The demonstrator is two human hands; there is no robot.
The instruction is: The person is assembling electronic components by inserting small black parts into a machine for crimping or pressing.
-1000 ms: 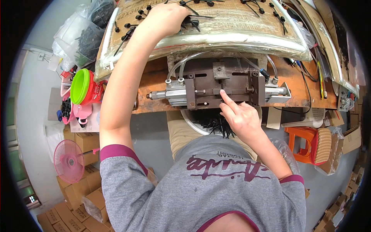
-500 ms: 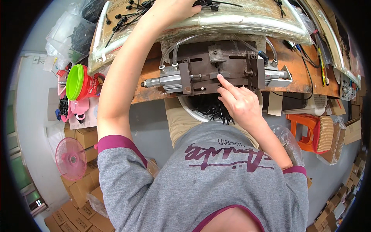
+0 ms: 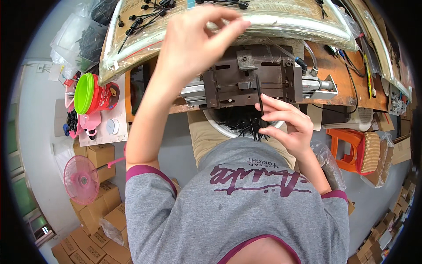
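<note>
My right hand (image 3: 288,125) is closed on a thin black plastic strip (image 3: 259,90), thumb on one side and fingers on the other. The strip stands lengthwise, its far end overlapping the middle of a dark metal fixture (image 3: 272,70). A small metal block (image 3: 247,85) sits at that middle. My left hand (image 3: 191,42) is raised over the fixture's left part, blurred, with thumb and fingertips drawn together; whatever they hold, if anything, cannot be made out. Beyond it, several black strips with thick heads (image 3: 151,13) lie on a plastic-wrapped cardboard tray (image 3: 281,22).
Metal air cylinders (image 3: 314,85) with clear hoses flank the fixture on the wooden bench (image 3: 347,83). Below its front edge, a white basin (image 3: 211,121) holds many black strips. To the left are a red and green tub (image 3: 85,94) and a pink fan (image 3: 81,180); an orange stool (image 3: 343,147) stands right.
My left hand has come back from the tray toward me, above the fixture. My right hand has drawn back from the fixture's middle and now holds the black plastic strip.
</note>
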